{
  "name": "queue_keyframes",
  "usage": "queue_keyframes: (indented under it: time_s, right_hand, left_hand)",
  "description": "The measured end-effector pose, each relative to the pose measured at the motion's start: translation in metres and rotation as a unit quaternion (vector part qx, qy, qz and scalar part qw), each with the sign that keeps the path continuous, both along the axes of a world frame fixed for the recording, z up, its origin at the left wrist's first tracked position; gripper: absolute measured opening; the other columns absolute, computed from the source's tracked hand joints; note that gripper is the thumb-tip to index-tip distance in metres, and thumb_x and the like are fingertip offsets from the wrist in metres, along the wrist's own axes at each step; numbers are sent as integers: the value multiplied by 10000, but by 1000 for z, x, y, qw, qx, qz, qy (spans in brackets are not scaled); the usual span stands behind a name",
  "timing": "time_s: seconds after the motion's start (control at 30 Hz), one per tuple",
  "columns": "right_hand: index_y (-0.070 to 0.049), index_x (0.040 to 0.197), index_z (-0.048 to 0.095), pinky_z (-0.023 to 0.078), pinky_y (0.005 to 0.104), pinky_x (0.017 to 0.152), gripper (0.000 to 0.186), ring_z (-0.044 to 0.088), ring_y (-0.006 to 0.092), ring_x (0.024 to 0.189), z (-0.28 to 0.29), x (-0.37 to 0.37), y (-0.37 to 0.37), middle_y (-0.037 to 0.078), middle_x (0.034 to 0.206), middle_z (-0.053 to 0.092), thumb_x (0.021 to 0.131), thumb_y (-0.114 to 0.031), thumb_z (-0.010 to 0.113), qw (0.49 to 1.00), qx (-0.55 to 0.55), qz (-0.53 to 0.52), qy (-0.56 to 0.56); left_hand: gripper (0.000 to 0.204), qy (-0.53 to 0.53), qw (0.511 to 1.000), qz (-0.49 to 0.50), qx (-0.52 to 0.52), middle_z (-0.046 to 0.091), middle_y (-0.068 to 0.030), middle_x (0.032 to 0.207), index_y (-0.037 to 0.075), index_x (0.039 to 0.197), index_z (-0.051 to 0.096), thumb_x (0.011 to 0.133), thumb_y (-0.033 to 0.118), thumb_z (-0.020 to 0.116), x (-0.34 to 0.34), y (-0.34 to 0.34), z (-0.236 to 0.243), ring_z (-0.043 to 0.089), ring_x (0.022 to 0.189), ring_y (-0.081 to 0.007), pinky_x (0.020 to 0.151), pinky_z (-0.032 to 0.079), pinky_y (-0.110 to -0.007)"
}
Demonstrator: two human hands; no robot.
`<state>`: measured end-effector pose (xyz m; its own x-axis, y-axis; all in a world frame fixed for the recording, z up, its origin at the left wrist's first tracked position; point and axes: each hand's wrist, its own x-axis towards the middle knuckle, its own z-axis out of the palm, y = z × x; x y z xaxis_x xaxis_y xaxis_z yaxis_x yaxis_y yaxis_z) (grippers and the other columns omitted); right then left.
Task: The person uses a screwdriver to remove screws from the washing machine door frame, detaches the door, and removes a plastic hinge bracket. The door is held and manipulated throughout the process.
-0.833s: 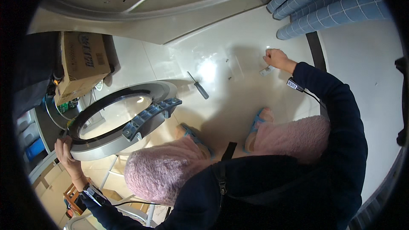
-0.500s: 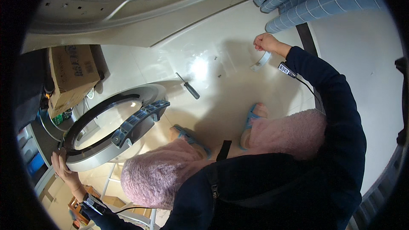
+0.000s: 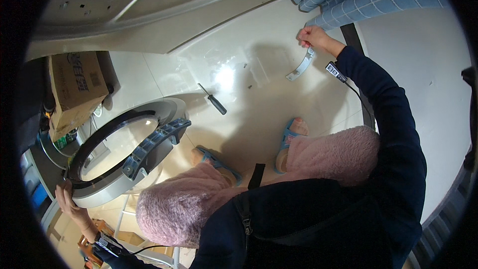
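My left hand grips the lower left rim of a round washing machine door, with a grey ring, a black inner rim and a clear bowl. A blue-grey ribbed, curved plastic piece sits along the door's right side. Off to the far right, my right hand is closed with its fingertips together; whatever they hold, if anything, is too small to make out. Just below it, a curved metal strip lies on the floor. A screwdriver with a dark handle lies between the door and the strip.
Small dark bits lie on the tiled floor. The washing machine body spans the top. A cardboard box stands at left, a blue checked curtain at far right. My sandalled feet are near the middle.
My right hand has moved slightly farther away, uncovering more of the metal strip, which stays on the floor. My left hand keeps its grip on the door. The whole view has shifted a little.
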<state>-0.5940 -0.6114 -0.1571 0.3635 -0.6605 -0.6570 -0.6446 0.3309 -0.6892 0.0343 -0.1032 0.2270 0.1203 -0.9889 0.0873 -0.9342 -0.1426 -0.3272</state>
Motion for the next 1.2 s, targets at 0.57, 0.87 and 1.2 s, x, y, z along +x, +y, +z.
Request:
queue_keyframes:
  time_s: [0.57,0.87,1.2]
  right_hand:
    - [-27,842,700,524,462,727,480,666,357,819,-3,241,193,171,816,682,803,-503,649,828,-266,493,2]
    - [1,850,636,510,443,568,204,628,302,637,1,236,226,145,714,620,808,-197,611,842,-292,452,-28]
    - [-18,1291,455,487,408,602,488,625,324,670,257,257,135,138,764,622,854,-127,644,790,-437,233,-360]
  left_hand:
    - [260,-15,999,-48,-9,636,-118,914,-2,926,635,683,86,665,-37,-8,-5,592,825,-306,734,453,-388]
    - [173,8,997,-59,-40,619,-103,856,16,772,587,623,79,649,-57,-26,-5,591,747,-268,644,444,-365]
    - [221,39,993,-77,-74,476,-72,677,73,635,467,582,142,670,-64,-57,0,503,644,-272,568,372,-377]
